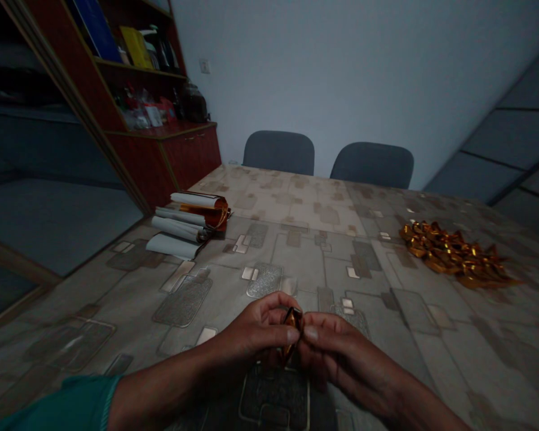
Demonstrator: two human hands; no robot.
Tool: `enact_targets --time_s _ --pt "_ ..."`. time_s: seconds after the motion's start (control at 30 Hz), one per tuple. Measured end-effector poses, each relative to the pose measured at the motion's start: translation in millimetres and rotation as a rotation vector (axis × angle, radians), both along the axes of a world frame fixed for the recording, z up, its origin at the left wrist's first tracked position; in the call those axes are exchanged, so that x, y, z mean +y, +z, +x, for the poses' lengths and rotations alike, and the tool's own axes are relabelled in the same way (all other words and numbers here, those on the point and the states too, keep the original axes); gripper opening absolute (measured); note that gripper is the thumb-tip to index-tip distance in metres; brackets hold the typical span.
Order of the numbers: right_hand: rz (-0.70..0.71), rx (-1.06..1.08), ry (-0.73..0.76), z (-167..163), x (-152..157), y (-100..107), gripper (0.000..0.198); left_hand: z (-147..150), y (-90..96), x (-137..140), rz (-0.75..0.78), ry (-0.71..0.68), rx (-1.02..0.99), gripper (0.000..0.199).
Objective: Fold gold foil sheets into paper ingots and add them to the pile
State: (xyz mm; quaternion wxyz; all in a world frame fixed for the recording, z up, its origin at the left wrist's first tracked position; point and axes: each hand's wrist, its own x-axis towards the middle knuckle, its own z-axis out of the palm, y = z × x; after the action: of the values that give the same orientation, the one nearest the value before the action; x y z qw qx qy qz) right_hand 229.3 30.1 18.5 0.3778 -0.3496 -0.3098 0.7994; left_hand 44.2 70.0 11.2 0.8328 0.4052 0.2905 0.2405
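Observation:
Between my two hands, just above the near part of the table, is a small folded piece of shiny gold foil paper [291, 320]. My left hand [267, 326] pinches it from the left, with the thumb lying along its face. From the right, my right hand [330, 341] grips its other side between thumb and fingers. The lower end of the folded paper is partly hidden by the fingers. Far to the right lies a cluster of gold folded foil pieces [453, 254]. A stack of gold foil sheets with pale backs [184, 224], bent over, rests at the left.
A patterned cloth covers the table [291, 251]. Two grey chairs [278, 151] stand at its far edge, before a pale wall. Beyond the left side is a red-brown cabinet [188, 158] with shelves of bottles, bags and boxes.

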Motion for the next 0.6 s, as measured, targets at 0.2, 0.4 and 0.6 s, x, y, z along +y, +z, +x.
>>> enact_targets --time_s 0.2,0.4,0.6 --pt "-0.057 0.064 -0.044 -0.6 0.5 -6.0 0.031 1.4 0.4 -1.2 -0.016 0.012 -0.022 0.045" --pt "-0.002 0.039 -0.014 -2.5 -4.0 -8.2 0.033 0.2 5.4 -1.7 -0.036 -0.038 -0.049 0.044" --pt "0.115 0.019 -0.097 -2.0 -4.1 -3.4 0.035 -2.6 7.8 1.1 -0.087 -0.027 -0.125 0.047"
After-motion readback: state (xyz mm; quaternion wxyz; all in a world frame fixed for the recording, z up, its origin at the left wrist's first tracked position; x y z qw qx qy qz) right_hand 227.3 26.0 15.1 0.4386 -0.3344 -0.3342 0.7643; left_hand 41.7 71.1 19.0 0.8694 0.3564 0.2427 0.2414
